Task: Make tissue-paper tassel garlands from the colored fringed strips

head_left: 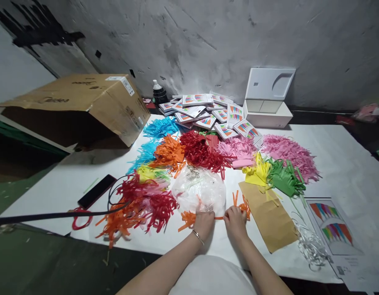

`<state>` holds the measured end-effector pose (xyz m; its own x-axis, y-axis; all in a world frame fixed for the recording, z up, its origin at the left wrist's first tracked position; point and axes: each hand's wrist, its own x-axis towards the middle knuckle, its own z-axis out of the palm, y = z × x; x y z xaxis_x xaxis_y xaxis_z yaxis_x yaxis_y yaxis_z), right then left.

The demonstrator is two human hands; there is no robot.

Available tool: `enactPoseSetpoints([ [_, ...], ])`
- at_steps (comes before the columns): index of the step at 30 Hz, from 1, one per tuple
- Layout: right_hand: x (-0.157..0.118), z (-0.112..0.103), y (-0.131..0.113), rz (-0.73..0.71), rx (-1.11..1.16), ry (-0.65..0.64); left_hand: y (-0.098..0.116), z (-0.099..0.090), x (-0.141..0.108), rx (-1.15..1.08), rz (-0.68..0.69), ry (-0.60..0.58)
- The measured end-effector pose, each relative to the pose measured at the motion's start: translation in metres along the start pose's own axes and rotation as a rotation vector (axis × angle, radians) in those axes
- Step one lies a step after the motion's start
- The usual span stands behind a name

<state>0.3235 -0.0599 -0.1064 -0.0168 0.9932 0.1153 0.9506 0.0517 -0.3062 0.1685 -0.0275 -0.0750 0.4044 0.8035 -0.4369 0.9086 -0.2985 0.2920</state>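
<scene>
My left hand (204, 224) and my right hand (235, 221) are close together near the front edge of the table, both with fingers closed on an orange paper tassel (219, 218). A narrow, twisted-looking middle stretches between them. Its fringed ends stick out past the left hand and beyond the right. Just behind the hands lies a clear plastic bag (198, 189) with small items inside, too blurred to name. Left of my left hand is a heap of red, pink and orange tassels (161, 207). To the right of my right hand lies a brown paper sheet or envelope (269, 217).
Bundles of fringed paper in blue (160, 128), orange (171, 151), dark red (201, 149), pink (290, 155), yellow (257, 171) and green (286, 178) spread behind. Further back are flat printed packs (197, 99), a white box (267, 119) and a carton (115, 106). A phone (97, 191), scissors (81, 219) and white ribbon (312, 246) lie nearer.
</scene>
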Motion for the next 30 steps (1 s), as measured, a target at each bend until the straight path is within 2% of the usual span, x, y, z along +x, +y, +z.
enactPoseSetpoints([
  [4, -0.007, 0.003, 0.001, -0.152, 0.026, -0.008, -0.006, 0.009, -0.004, -0.06, 0.114, 0.011],
  [7, -0.013, 0.011, -0.004, -0.262, 0.037, 0.069, -0.008, 0.012, 0.002, -0.143, 0.104, 0.019],
  [11, -0.012, 0.01, -0.01, -0.284, 0.05, 0.106, -0.008, 0.006, 0.004, -0.32, 0.066, 0.032],
  [13, -0.012, -0.002, -0.013, -0.307, 0.073, 0.111, -0.009, 0.0, -0.003, -0.427, 0.06, 0.025],
  [15, -0.014, -0.023, -0.018, -0.338, 0.127, 0.143, -0.011, -0.007, -0.015, -0.518, 0.051, 0.003],
  [18, -0.017, -0.062, -0.032, -0.366, 0.251, 0.184, -0.012, -0.021, -0.035, -0.927, 0.011, -0.09],
  [20, -0.016, -0.085, -0.043, -0.325, 0.35, 0.177, -0.01, -0.035, -0.046, -1.301, -0.025, -0.168],
  [22, -0.013, -0.101, -0.054, -0.232, 0.481, 0.158, -0.006, -0.048, -0.054, -1.541, -0.043, -0.199],
  [27, -0.01, -0.111, -0.078, 0.001, 0.87, 0.051, 0.007, -0.064, -0.067, -1.79, -0.055, -0.02],
  [28, -0.011, -0.11, -0.082, 0.037, 0.92, 0.038, 0.008, -0.064, -0.07, -1.811, -0.069, -0.014],
  [30, -0.014, -0.107, -0.089, 0.083, 0.978, 0.029, 0.005, -0.066, -0.074, -1.804, -0.082, -0.074],
])
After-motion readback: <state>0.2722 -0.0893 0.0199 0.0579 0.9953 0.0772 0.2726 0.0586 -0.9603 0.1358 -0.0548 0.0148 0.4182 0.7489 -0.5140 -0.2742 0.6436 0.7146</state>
